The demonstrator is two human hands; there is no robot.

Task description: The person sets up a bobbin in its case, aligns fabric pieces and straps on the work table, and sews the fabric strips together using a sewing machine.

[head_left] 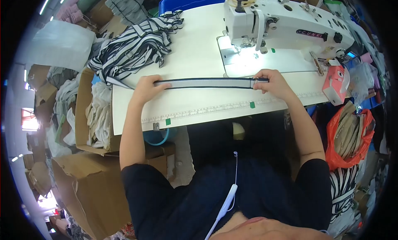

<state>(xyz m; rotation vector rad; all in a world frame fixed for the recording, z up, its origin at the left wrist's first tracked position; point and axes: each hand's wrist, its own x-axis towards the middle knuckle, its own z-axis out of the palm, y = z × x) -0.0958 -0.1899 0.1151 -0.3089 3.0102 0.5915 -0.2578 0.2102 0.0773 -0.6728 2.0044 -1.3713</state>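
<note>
A striped strap [209, 83], light grey with dark edges, is stretched level between my two hands above the white table. Its left part is gripped by my left hand [148, 89], fingers closed round it. At the strap's right end, my right hand [271, 84] pinches it between thumb and fingers. A heap of similar striped straps [134, 45] lies at the table's back left, and a strap tail runs from it towards my left hand. Behind my right hand stands a white sewing machine [286, 30] with its lamp lit.
A measuring tape [211, 108] with green marks runs along the table's [124, 111] front edge. Cardboard boxes [85, 115] with cloth stand at the left. A pink box [336, 84] and a red bag [331, 144] of fabric are at the right. A blue bin [178, 4] is behind.
</note>
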